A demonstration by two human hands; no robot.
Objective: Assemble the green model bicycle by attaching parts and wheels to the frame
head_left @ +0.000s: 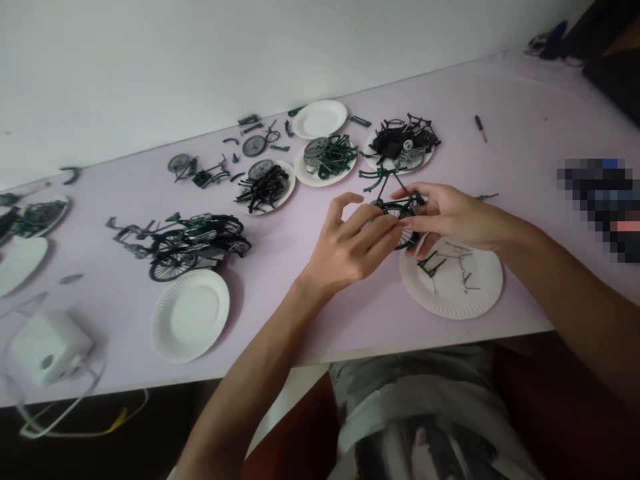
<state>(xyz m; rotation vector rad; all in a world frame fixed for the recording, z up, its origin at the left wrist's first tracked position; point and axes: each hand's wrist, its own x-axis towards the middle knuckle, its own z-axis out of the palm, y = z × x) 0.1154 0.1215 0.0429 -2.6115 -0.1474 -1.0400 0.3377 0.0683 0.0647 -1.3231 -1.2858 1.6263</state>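
Note:
A dark green model bicycle, only partly built, is held above the table between both hands, with its handlebar end pointing to the upper left. My right hand grips the rear part of it, fingers closed around the frame and the spoked wheel. My left hand reaches in from the left, its fingers bent together against the lower part of the bicycle; the fingertips hide what they pinch there. Just below my right hand, a white paper plate bears several thin dark parts.
Plates of bicycle parts line the back. Assembled model bicycles stand left, behind a bare paper plate. A screwdriver lies back right. A white box with cables sits front left.

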